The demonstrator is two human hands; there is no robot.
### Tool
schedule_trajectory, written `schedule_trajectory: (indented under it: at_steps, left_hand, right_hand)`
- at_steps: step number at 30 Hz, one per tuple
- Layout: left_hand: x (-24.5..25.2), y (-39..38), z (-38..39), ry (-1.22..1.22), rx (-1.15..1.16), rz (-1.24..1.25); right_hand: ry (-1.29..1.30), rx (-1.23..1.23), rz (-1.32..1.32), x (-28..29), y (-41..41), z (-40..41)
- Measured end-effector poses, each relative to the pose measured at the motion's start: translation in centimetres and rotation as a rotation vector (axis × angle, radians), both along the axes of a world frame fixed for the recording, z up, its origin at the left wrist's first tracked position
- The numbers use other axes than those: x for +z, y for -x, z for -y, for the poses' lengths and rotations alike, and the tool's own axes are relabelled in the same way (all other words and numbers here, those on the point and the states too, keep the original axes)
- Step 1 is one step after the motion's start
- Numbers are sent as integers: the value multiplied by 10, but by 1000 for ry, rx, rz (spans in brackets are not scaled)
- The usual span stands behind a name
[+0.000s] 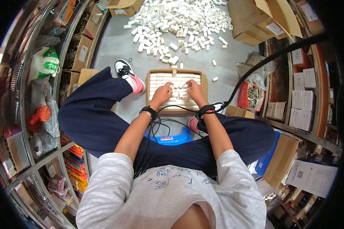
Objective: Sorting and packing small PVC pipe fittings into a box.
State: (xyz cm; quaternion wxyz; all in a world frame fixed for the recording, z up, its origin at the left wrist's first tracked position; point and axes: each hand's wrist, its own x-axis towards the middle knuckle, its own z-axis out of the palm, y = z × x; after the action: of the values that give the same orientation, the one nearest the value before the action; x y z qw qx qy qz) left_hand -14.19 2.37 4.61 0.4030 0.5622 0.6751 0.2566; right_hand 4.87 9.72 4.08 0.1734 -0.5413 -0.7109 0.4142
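Note:
A cardboard box (205,86) stands on the floor between my feet, holding rows of short white plastic pipe couplings (160,78). Most of these lie on their sides in lines, while one coupling (174,73) stands upright near the far side. Over the left part of the box is my left hand (162,94), its fingers bent down at the couplings in the middle. My right hand (195,91) is opposite, thumb and forefinger close to a tilted coupling (184,86). Whether either hand grips a piece is too small to tell.
A big heap of loose couplings (177,20) spreads over the grey floor (111,37) beyond the box. Metal shelves (66,43) line both sides. An open carton (252,23) stands far right. Black cables (246,74) run past my wrists, above a blue plastic stool (175,139).

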Motion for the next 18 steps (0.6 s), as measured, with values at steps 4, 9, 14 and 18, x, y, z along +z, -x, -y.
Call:
schedule_trajectory:
  at_steps: [4, 9, 14, 18]
  left_hand:
    - [-1, 0, 6, -27, -21, -213]
    - [3, -4, 17, -102, -43, -305]
    - [-5, -8, 20, -171, -39, -412]
    - [-9, -19, 21, -266, -181, -453]
  right_hand:
    - [13, -48, 13, -13, -5, 13]
    - [-205, 13, 154, -38, -23, 22]
    - [-311, -5, 315, -32, -25, 28]
    - [-331, 44, 381, -13, -26, 29]
